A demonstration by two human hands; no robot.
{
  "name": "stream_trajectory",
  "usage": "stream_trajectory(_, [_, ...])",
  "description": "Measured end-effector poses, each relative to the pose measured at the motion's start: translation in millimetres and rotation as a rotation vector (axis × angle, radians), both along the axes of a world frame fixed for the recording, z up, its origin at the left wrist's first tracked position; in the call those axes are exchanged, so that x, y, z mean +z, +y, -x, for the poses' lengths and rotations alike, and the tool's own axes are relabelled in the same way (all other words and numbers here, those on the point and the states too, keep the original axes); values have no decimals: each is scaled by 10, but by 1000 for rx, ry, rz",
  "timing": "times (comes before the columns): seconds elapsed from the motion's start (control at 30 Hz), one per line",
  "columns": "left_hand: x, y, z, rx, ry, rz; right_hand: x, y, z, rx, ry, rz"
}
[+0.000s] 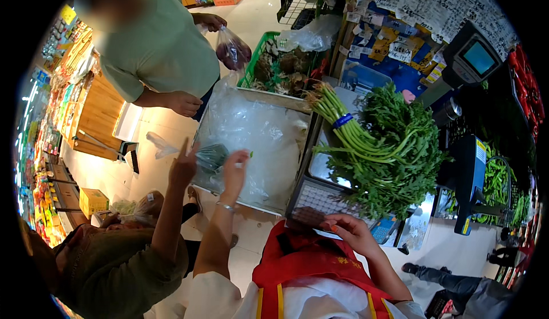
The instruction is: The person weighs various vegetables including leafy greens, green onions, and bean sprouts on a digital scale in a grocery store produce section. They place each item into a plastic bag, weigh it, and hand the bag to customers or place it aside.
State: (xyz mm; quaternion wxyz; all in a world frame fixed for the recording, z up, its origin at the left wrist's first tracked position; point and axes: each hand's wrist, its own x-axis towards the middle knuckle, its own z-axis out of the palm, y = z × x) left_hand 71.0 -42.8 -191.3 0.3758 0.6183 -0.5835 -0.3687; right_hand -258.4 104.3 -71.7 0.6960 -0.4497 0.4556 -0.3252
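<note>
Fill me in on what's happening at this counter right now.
This is a grocery produce counter. The person's right hand rests on the keypad of a weighing scale, whose tray carries a big bundle of leafy greens tied with a blue band. Their left hand is raised by a small bag of greens over a plastic-lined bin. A shopper's hand reaches up beside it. Another shopper in a green shirt holds a bag of dark red produce.

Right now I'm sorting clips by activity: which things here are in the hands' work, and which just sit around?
In hand:
right hand on scale keypad
leafy greens bundle on the scale
left hand at bagged greens

Lying about:
green crate
plastic sheet
green beans
</note>
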Motion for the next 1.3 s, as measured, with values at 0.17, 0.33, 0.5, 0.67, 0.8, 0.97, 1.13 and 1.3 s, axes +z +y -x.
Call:
stream_trajectory(0.17, [-644,-63,237,-166,-640,353,110,-304,-678,129,58,32])
stream_trajectory(0.33, [-462,-308,-75,-34,-25,-73,152,-491,-893,161,216,48])
stream_trajectory(0.5, [493,-451,-427,129,879,-233,-146,-750,-976,-69,25,-6])
stream_trajectory(0.67, [1277,-379,-230,-178,1266,-471,7,-1200,-1675,-268,234,311])
stream_trajectory(0.8, [1401,-274,-217,-311,823,-85,-506,-1716,-1779,-415,322,496])
stream_trajectory(0.97, [931,-189,-742,261,442,278,-431,-2024,-1553,-618,-42,-46])
stream_trajectory(1.13, [386,122,-589,-89,151,213,-210,-1944,-1488,-559,-154,-304])
stream_trajectory(1.3, [473,-45,-241,-63,-80,247,-55,-1753,-1375,-295,-447,-396])
